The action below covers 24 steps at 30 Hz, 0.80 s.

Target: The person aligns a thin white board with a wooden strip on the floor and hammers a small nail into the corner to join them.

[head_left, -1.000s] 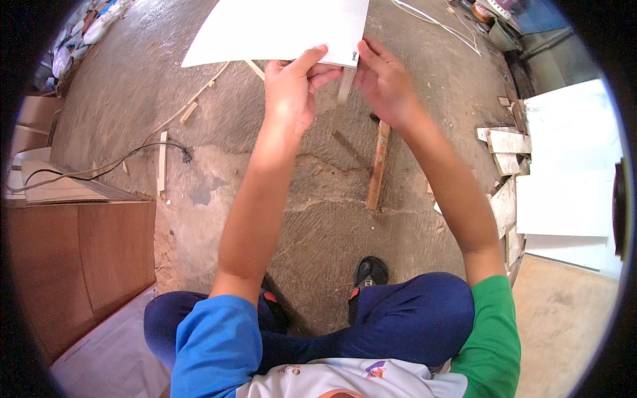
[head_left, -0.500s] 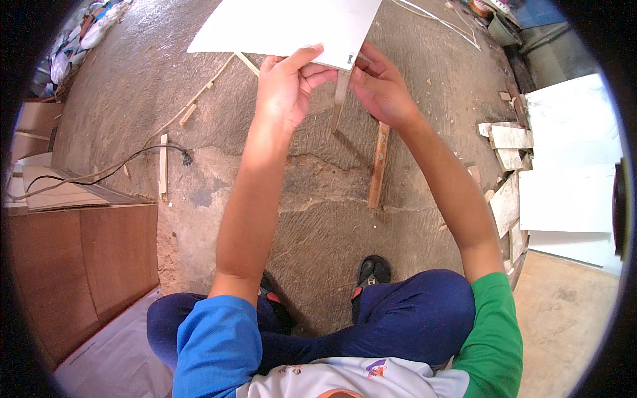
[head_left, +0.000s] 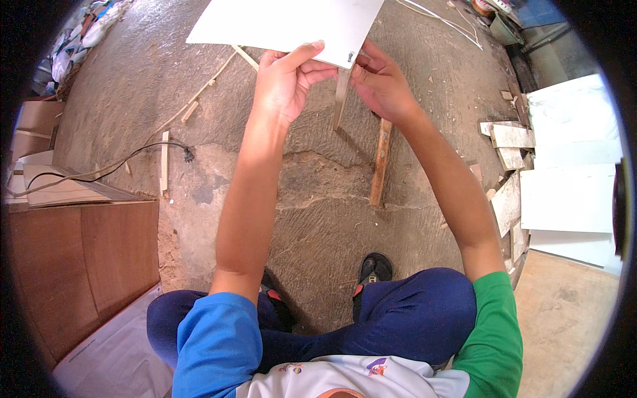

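Observation:
A white board (head_left: 285, 23) lies flat at the top of the view, its far part cut off by the frame. A small dark mark or fitting (head_left: 350, 57) shows near its closest corner. From beneath that corner a narrow wooden leg (head_left: 341, 99) runs down toward the floor. My left hand (head_left: 282, 83) grips the near edge, thumb on top and fingers underneath, fingertips close to the leg. At the corner's right side, my right hand (head_left: 385, 83) is closed round the edge, thumb beside the leg's top; its other fingertips are partly hidden.
On the rough concrete floor lie a wooden strip (head_left: 380, 162), a pale stick (head_left: 165, 162) and a black cable with a plug (head_left: 188, 155). A brown wooden box (head_left: 86, 265) stands left. White panels (head_left: 567, 199) and wood scraps (head_left: 511, 137) are stacked right.
The board's near edge sits very slightly higher in the view. Both hands keep their hold with almost no movement.

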Each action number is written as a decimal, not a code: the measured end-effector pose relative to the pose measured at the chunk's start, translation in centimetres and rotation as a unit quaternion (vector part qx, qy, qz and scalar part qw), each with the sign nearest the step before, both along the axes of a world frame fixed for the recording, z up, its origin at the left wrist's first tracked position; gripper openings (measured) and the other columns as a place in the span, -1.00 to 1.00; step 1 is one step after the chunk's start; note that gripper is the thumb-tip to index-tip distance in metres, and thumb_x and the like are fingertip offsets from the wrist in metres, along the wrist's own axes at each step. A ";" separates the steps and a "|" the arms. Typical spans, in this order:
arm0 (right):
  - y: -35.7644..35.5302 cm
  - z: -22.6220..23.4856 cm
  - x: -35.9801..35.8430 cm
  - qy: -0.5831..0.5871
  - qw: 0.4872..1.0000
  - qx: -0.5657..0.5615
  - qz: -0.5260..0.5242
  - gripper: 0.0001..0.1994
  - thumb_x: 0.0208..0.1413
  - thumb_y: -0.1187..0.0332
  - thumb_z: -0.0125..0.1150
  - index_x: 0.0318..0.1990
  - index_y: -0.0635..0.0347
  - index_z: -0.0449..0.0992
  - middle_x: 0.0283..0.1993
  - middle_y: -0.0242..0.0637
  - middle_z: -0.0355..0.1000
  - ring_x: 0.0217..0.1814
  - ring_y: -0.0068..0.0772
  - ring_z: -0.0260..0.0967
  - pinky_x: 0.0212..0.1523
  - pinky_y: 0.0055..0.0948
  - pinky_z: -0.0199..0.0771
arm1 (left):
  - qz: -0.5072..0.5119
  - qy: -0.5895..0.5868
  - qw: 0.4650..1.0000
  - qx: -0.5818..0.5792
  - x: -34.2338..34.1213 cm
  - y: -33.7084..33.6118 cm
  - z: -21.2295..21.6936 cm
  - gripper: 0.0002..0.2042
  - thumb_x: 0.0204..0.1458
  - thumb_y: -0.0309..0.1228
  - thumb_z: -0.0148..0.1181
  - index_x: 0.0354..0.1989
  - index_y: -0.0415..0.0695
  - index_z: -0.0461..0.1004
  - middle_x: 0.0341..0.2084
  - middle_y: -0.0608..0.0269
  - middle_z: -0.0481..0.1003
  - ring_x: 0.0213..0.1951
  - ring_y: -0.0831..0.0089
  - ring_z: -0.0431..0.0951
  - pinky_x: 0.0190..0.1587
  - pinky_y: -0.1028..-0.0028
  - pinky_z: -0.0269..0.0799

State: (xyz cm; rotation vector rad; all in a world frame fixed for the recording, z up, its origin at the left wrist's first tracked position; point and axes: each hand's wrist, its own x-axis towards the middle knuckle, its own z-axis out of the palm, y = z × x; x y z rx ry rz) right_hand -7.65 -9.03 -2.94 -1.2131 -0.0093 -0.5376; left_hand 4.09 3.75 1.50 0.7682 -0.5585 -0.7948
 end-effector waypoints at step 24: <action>3.5 1.5 -2.5 0.018 0.949 -0.239 -0.206 -0.64 -0.02 0.56 0.26 -0.01 0.22 0.44 -0.13 -0.30 0.49 -0.10 -0.54 0.43 -0.07 -0.54 0.46 | -0.077 0.016 0.996 0.034 1.1 -0.4 -0.8 -0.77 -0.07 -0.61 0.15 -0.23 -0.43 0.37 -0.45 0.00 0.52 -0.50 0.34 0.59 -0.51 0.51 0.57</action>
